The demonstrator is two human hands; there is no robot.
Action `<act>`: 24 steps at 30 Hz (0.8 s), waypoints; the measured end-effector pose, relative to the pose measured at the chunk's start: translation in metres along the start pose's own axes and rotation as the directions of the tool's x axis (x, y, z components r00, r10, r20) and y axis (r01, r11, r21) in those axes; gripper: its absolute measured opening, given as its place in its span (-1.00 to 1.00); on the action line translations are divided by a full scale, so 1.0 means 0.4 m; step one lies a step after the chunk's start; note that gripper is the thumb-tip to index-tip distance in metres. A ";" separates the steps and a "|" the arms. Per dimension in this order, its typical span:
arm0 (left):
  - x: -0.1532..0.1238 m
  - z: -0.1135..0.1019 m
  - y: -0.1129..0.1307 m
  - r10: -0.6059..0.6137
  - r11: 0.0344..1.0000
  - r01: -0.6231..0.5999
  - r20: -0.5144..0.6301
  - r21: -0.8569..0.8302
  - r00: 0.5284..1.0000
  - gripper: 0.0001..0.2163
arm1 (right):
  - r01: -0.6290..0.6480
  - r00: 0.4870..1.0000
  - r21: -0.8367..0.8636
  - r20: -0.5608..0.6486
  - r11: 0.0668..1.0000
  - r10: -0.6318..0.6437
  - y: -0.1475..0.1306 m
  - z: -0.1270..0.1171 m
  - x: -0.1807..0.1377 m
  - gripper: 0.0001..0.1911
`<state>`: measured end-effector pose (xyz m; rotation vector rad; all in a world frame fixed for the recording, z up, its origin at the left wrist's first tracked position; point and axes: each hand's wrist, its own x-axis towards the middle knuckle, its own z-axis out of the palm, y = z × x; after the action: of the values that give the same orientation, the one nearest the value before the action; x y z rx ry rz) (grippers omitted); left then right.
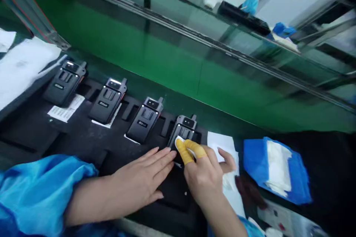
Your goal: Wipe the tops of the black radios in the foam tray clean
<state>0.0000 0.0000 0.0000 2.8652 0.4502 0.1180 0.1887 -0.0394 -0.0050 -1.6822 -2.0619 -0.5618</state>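
Observation:
A black handheld radio (185,123) with a stubby antenna lies back side up in the black foam tray (80,137). My left hand (144,174) is stretched out flat, its fingertips at the radio's lower end. Yellow finger cots cover two fingers of my right hand (203,170). Those fingers press a small white wipe (179,139) onto the radio's back, while another finger sticks out to the right. My fingers hide the radio's lower half. Three similar radios marked "Riton", the nearest radio (143,122) among them, lie in a row to the left.
White paper (222,142) lies right of the radio, partly under my right hand. Further right are a blue cloth (254,155) and a folded white cloth (279,166). A green panel (167,66) and a glass shelf (189,11) stand behind. White sheets (25,63) lie far left.

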 end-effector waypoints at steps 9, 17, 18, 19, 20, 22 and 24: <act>0.006 -0.019 0.003 -0.015 0.999 0.016 0.013 -0.045 1.000 -0.48 | -0.035 0.999 -0.085 0.012 0.996 0.036 0.002 -0.021 -0.028 -0.71; 0.010 -0.018 0.002 -0.020 0.997 0.021 0.017 -0.068 1.000 -0.47 | 0.008 0.999 -0.070 -0.038 0.998 -0.011 -0.016 0.009 -0.014 -0.74; 0.010 -0.020 0.002 -0.019 0.997 0.020 0.012 -0.069 1.000 -0.48 | -0.001 0.999 -0.075 -0.038 0.997 -0.002 -0.013 0.008 -0.015 -0.72; 0.009 -0.021 0.002 -0.016 0.997 0.016 0.005 -0.071 1.000 -0.49 | -0.007 0.999 -0.084 -0.039 0.996 0.004 -0.009 0.006 -0.018 -0.71; 0.009 -0.023 0.002 -0.015 0.997 0.015 0.000 -0.073 1.000 -0.50 | -0.005 0.999 -0.097 -0.045 0.995 0.001 -0.005 0.003 -0.021 -0.70; 0.007 -0.025 0.002 -0.018 0.997 0.018 -0.004 -0.081 1.000 -0.51 | 0.004 0.998 -0.137 -0.059 0.991 -0.012 0.000 -0.005 -0.026 -0.71; 0.005 -0.023 0.002 -0.025 0.996 0.025 0.001 -0.082 1.000 -0.50 | -0.016 0.998 -0.176 -0.059 0.984 0.005 0.005 -0.015 -0.033 -0.76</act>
<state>0.0008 0.0020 0.0092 2.7780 0.4694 0.1288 0.1936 -0.0532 -0.0073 -1.7506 -2.0113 -0.8023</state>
